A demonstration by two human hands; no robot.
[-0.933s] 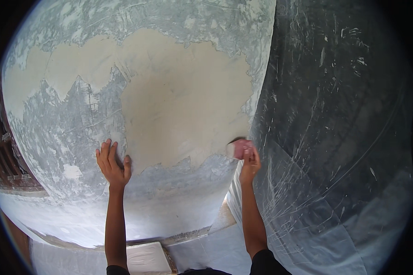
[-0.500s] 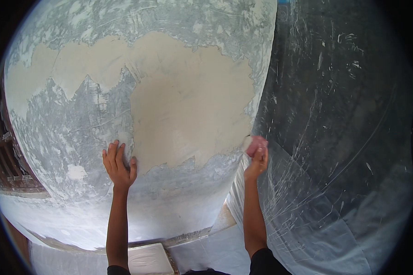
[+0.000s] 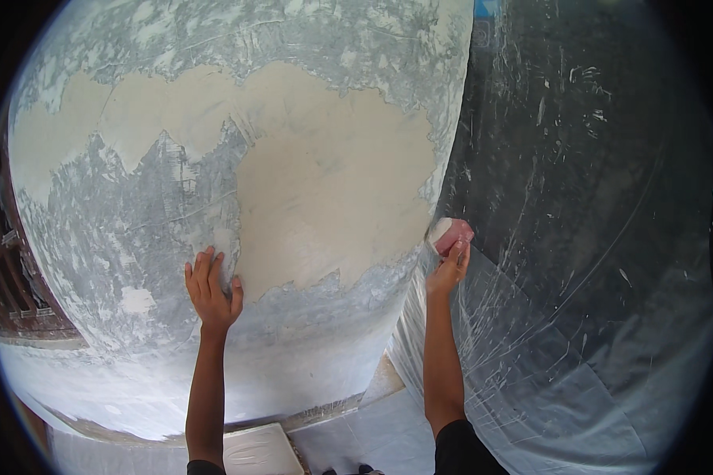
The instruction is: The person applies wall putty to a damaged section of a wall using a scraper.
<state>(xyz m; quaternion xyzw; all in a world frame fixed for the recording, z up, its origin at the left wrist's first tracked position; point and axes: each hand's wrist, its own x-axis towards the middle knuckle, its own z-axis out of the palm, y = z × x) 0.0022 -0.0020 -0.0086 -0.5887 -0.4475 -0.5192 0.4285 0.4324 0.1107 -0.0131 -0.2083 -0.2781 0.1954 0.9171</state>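
Note:
In front of me stands a grey, white-blotched wall (image 3: pixel 190 222) with a broad patch of smooth beige putty (image 3: pixel 333 182) on it. My left hand (image 3: pixel 211 294) rests on the wall with its fingers stretched out, just left of the patch's lower left edge. My right hand (image 3: pixel 449 269) is closed around a small pink-red putty spreader (image 3: pixel 455 234) with pale putty on its left part. The spreader is beside the wall's right edge, level with the lower right of the patch. The fingers partly hide its lower side.
Dark plastic sheeting (image 3: pixel 562 198), streaked and spattered with white, hangs to the right of the wall. Thin translucent sheeting (image 3: pixel 356 427) covers the floor. A pale rectangular tray or board (image 3: pixel 260 451) lies by the wall's foot. A dark brown slatted frame (image 3: pixel 16 273) borders the left.
My right hand has moved slightly up and right with the spreader, off the patch's lower right edge. My left hand stays against the wall; the view has shifted slightly.

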